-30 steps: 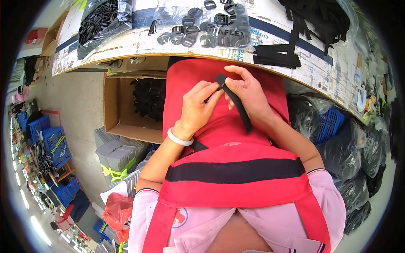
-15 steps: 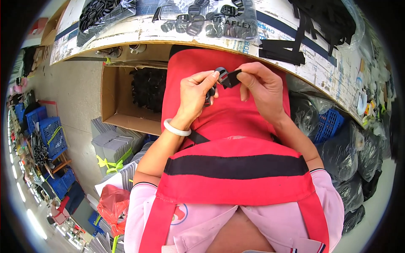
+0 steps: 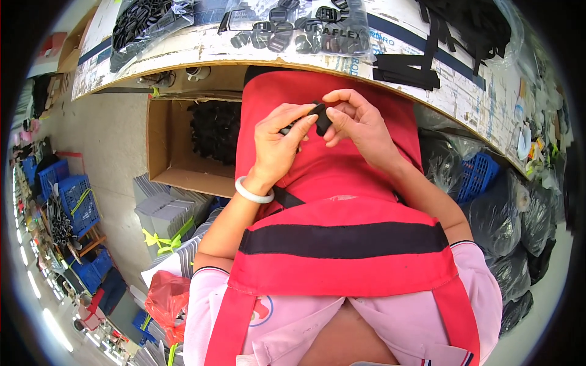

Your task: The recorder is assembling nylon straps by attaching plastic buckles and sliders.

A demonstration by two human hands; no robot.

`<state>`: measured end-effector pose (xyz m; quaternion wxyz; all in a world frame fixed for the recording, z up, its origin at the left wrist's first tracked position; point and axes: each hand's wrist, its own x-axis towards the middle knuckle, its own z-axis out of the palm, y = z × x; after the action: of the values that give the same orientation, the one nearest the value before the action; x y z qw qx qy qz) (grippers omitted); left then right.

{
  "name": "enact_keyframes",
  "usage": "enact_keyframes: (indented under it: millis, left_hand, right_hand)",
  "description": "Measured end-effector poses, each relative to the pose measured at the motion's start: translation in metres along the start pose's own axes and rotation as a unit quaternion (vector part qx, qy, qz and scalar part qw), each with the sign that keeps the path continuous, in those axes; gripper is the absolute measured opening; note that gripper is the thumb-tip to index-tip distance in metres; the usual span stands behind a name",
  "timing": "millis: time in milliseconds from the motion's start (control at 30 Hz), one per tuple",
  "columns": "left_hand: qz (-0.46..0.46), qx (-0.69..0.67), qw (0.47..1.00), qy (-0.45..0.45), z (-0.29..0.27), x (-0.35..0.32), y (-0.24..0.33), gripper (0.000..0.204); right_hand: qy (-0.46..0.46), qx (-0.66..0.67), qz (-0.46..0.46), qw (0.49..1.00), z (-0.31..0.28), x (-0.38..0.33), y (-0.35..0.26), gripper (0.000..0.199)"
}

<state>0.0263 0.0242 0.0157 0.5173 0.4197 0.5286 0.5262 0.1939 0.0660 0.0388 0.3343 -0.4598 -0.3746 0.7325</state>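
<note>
Below the worktop (image 3: 293, 58), left hand (image 3: 278, 143) and right hand (image 3: 360, 125) pinch one black buckle (image 3: 321, 119) closed-fingered; bagged buckles (image 3: 299, 27) beyond the grip look unassembled.

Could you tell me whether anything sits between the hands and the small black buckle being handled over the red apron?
Nothing visible does. The left hand and right hand both pinch the black buckle directly with their fingertips, above the red apron, short of the table edge.

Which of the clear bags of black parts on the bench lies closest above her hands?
The middle clear bag of black buckles; the left bag lies off to the side.
</note>
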Motion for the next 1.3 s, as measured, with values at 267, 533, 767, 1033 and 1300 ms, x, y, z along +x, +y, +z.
enact_keyframes:
  millis: [267,533,767,1033,1300]
  left_hand:
    - [0.131,0.080,0.981,-0.116,-0.016,-0.012,0.004,0.016]
    - [0.157,0.085,0.974,-0.142,-0.020,-0.019,0.012,0.023]
    - [0.141,0.116,0.974,-0.133,-0.029,-0.027,0.024,0.023]
    - [-0.006,0.313,0.945,0.095,-0.122,-0.042,0.079,0.040]
    - [-0.007,0.124,0.981,-0.147,-0.049,-0.034,0.031,0.062]
  right_hand:
    - [-0.185,-0.079,0.125,0.972,-0.028,0.006,-0.014,0.019]
    - [-0.096,-0.122,-0.025,0.988,-0.019,0.001,-0.013,0.015]
    - [-0.098,-0.060,-0.046,0.992,-0.007,0.005,0.003,0.011]
    - [-0.212,-0.158,0.004,0.964,0.012,0.017,0.029,0.023]
    - [-0.257,-0.186,0.062,0.946,0.031,0.004,0.016,0.018]
